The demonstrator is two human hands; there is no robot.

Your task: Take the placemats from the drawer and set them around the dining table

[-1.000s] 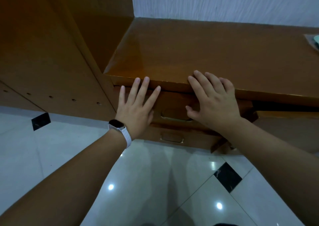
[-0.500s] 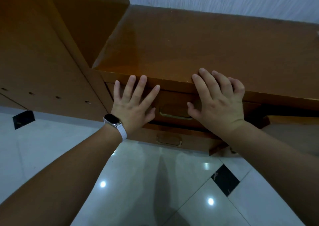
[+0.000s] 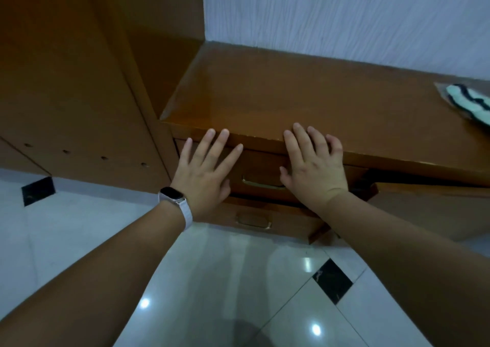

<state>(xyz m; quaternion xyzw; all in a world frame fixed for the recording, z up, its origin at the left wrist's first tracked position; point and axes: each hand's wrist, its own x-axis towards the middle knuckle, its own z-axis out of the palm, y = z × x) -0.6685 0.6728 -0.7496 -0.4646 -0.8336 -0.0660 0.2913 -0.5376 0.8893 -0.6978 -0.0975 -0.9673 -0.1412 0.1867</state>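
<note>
The top drawer (image 3: 261, 167) sits just under the counter's (image 3: 291, 94) front edge, near its left corner, its front tucked beneath the overhang. A brass handle (image 3: 262, 185) runs across the lower middle of the drawer front and shows between the two hands.

The left hand (image 3: 204, 173) lies flat against the left part of the drawer front, fingers straight and fanned wide, the longest fingertips reaching up over the counter's front edge. The right hand (image 3: 315, 170) lies flat on the right part, fingers straight and closer together, their tips also over that edge, the thumb pointing toward the handle. Neither hand holds anything.

A dark-faced watch (image 3: 169, 194) on a white strap circles the left wrist. Below the top drawer, a second drawer (image 3: 286, 224) with its own brass handle (image 3: 253, 220) stands out slightly farther.

At the counter's right edge lies a pale green cloth with dark stripes (image 3: 469, 102) in a clear wrapper; whether it is a placemat cannot be told. A tall wooden cabinet side (image 3: 66, 94) with a row of small holes rises left of the counter, against a white textured wall (image 3: 344, 15). The floor (image 3: 212, 280) is glossy white tile with black diamond insets (image 3: 332, 280).
</note>
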